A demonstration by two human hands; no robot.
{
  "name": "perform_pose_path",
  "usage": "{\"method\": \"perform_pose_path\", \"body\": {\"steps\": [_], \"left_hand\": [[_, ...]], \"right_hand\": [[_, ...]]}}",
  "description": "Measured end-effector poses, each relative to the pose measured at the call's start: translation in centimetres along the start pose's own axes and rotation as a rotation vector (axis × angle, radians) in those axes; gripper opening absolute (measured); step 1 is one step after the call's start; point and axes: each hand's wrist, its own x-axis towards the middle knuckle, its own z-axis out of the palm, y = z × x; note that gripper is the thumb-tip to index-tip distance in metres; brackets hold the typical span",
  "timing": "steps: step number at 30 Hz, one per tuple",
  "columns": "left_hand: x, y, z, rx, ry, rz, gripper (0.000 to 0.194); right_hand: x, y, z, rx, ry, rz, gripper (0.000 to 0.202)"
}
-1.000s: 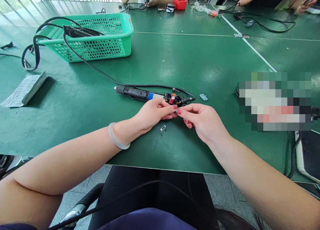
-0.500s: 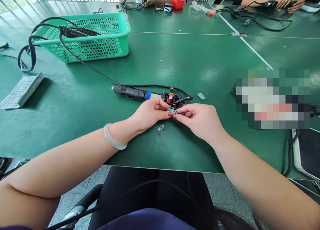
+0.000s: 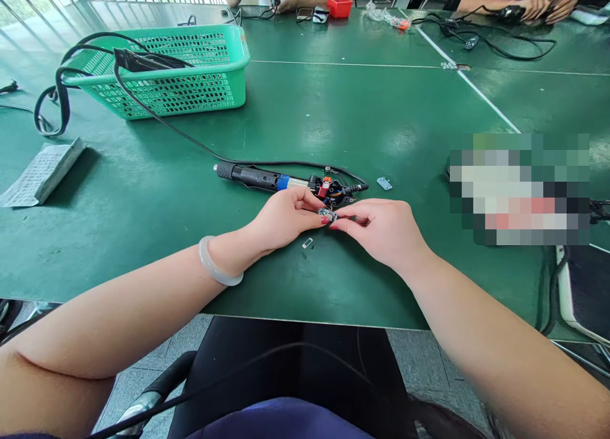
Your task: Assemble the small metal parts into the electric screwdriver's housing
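Between my two hands is a small grey part with dark detail (image 3: 328,215), too small to name more closely. My left hand (image 3: 290,216) pinches it from the left with thumb and fingers, a white bangle (image 3: 219,261) at the wrist. From the right, the fingertips of my right hand (image 3: 381,229) close on its other side. Just behind my hands lies a black corded wand-shaped device (image 3: 257,177) with a blue band; its right end is opened, showing wires and a red piece. A small pale frame-shaped piece (image 3: 307,243) rests in front, and a light-blue plastic piece (image 3: 384,183) sits to the right.
A green mesh basket (image 3: 190,96) holding black cables stands at the back left. A paper-covered block (image 3: 42,172) lies at the left. A blurred-out patch (image 3: 519,197) covers something at the right. Across the table, two people handle small items near a red box (image 3: 339,7).
My right fingertips have shifted slightly on the small grey part, and more of it shows. My left hand and the things on the table stay as they were.
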Motion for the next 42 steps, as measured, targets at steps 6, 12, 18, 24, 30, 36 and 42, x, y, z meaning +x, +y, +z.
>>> {"method": "perform_pose_path", "body": {"steps": [6,12,18,24,30,36,42], "left_hand": [[0.1,-0.1,-0.1,-0.04,0.008,0.005,0.022],[0.1,-0.3,-0.2,0.008,-0.001,0.026,0.021],[0.1,-0.4,-0.5,0.154,-0.026,0.088,0.022],[0.5,-0.8,-0.9,0.307,-0.026,0.152,0.02],[0.5,-0.9,-0.9,0.374,-0.035,0.166,0.018],[0.0,-0.7,-1.5,0.517,-0.035,0.23,0.021],[-1.4,1.1,-3.1,0.864,0.027,0.207,0.022]], "right_hand": [[-0.1,-0.2,-0.2,0.041,-0.031,0.047,0.016],[-0.2,-0.2,-0.2,0.058,-0.045,0.053,0.015],[0.0,-0.3,-0.2,-0.036,-0.055,-0.039,0.012],[0.0,-0.2,0.0,-0.078,-0.102,-0.026,0.016],[-0.1,-0.1,0.1,-0.109,-0.096,-0.055,0.017],[0.0,0.1,0.2,-0.137,-0.102,-0.082,0.016],[0.0,0.2,0.3,-0.182,-0.103,-0.087,0.017]]}}
